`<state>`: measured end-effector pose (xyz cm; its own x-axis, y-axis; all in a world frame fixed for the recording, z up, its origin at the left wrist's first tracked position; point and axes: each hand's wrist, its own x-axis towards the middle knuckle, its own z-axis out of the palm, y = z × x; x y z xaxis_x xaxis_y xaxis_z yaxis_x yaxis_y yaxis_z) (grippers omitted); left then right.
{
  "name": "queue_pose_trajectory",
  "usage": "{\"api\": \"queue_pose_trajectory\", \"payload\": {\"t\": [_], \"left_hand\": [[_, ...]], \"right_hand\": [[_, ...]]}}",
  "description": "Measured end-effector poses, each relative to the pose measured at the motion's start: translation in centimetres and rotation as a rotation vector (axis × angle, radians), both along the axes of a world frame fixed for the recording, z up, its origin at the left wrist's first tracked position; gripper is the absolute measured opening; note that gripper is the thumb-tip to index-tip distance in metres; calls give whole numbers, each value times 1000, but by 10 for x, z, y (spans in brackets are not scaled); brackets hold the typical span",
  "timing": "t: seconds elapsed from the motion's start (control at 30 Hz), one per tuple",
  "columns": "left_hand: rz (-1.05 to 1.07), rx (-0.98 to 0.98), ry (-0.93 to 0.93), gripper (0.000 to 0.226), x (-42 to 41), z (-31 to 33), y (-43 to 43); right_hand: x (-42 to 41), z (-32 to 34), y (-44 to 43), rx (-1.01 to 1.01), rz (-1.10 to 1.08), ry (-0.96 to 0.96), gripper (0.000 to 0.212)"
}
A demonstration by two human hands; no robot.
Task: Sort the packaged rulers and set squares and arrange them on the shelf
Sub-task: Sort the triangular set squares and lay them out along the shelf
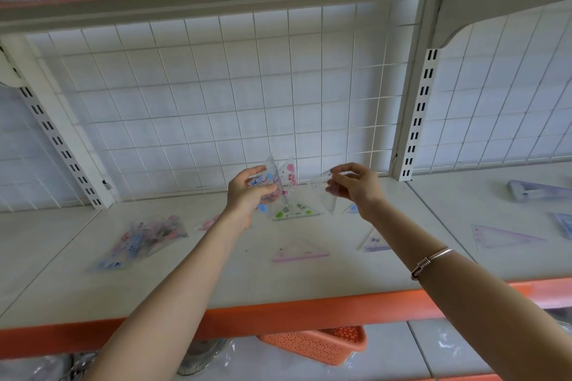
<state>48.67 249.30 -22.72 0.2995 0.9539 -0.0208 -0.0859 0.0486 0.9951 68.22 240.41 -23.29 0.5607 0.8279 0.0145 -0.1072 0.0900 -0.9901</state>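
- A person's left hand (249,192) grips a fanned bundle of packaged set squares (277,184) above the white shelf (185,281), at about 11 o'clock from frame centre; the wrappers overlap, so their number cannot be told.
- The right hand (356,187) pinches the corner of a single clear set square (325,192) between thumb and fingertips, at about 1 o'clock; its transparent body nearly vanishes against the wire grid back panel (216,86).
- Below the hands, a green-printed set square (295,212) lies flat on the shelf, partly covered by the held bundle.
- At 9 o'clock, a heap of packaged set squares (145,240) rests on the shelf, its prints too blurred to read.
- A pink-edged set square (298,252) and a purple-printed set square (376,243) lie apart towards 6 o'clock of the hands.
- At 3 o'clock, a pale purple set square (504,235) sits on the next shelf panel; further items behind it are cut off by the frame edge.
- A silver bracelet (430,261) circles the right wrist.
- An orange basket (322,345) shows under the shelf edge, mostly hidden.
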Motion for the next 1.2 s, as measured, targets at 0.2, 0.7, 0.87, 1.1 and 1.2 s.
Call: {"api": "queue_pose_trajectory", "payload": {"t": [0.2, 0.7, 0.87, 1.1, 1.2], "left_hand": [[-18, -40, -36, 50, 15, 2, -2], [-136, -176, -38, 12, 72, -1, -33], [-177, -126, 35, 40, 71, -4, -36], [-206, -45, 101, 50, 72, 4, -46], [-218, 22, 144, 52, 76, 2, -49]], "right_hand": [[9, 6, -10, 56, -39, -2, 42], [12, -16, -22, 211, -102, -1069, 15], [19, -16, -28, 82, -1, -1107, 25], [33, -10, -36, -77, 59, -1130, 30], [38, -8, -40, -129, 77, -1090, 31]]}}
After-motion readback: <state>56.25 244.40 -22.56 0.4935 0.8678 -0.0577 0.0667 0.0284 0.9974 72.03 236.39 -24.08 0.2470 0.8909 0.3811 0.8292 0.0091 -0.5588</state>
